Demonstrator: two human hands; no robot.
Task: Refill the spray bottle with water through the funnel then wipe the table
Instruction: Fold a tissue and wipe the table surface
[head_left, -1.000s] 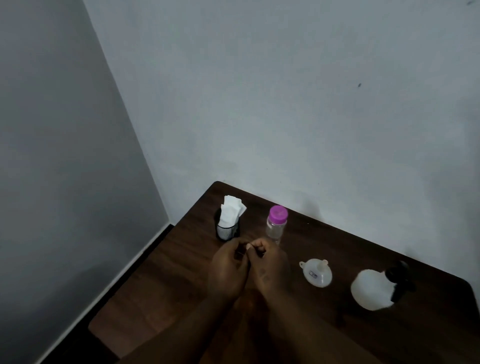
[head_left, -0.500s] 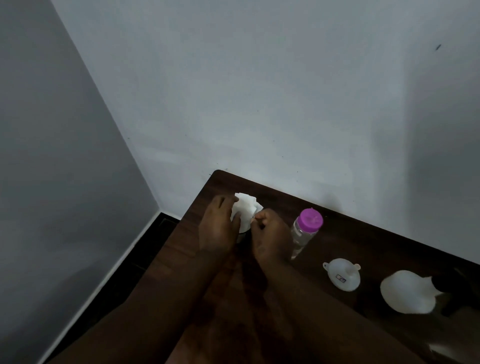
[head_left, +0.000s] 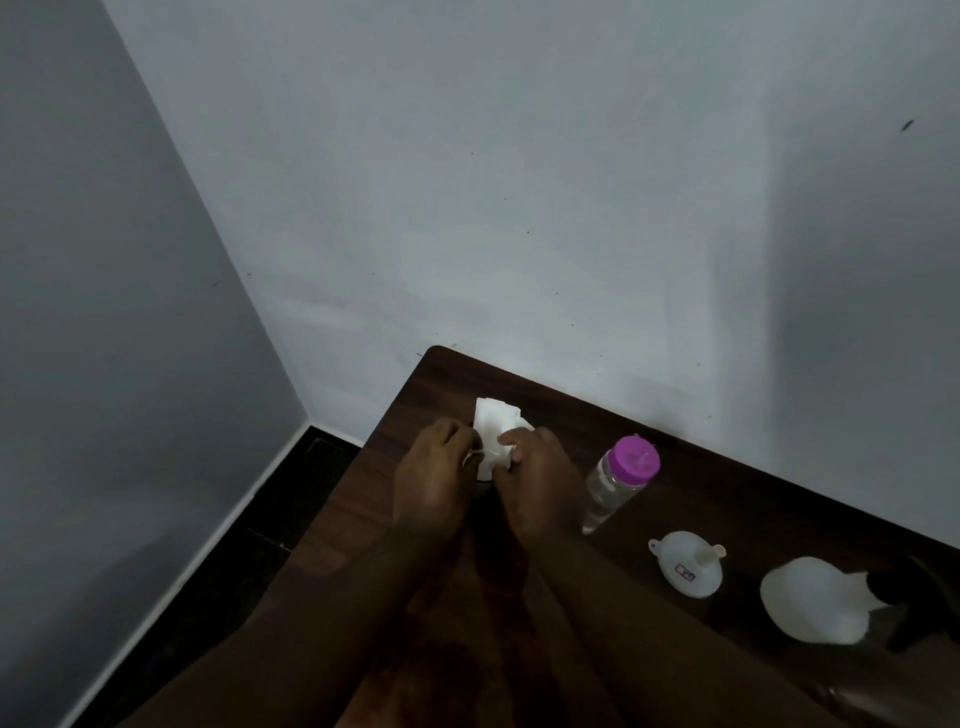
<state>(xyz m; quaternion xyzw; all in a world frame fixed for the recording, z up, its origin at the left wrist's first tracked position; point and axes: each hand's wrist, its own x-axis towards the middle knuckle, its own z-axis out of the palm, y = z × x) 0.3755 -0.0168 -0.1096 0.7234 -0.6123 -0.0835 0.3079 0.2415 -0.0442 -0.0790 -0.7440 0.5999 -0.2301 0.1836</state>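
White tissues (head_left: 492, 422) stick up from a dark holder that my hands hide. My left hand (head_left: 435, 474) and my right hand (head_left: 535, 474) both pinch the tissues from either side. Just right of my right hand stands a clear water bottle (head_left: 608, 488) with a purple cap, tilted in the wide view. A white funnel (head_left: 691, 564) lies on the dark wooden table (head_left: 519, 649) further right. The white spray bottle (head_left: 810, 597) with its black trigger head lies on its side near the right edge.
The table sits in a room corner, its far edge against a pale wall (head_left: 571, 208). A second wall (head_left: 104, 312) is on the left, with dark floor (head_left: 223, 561) below it beside the table's left edge.
Both hands moved from the table's middle forward to the tissue holder and took hold of the tissues. The camera swung left, shifting the bottles and funnel rightward.
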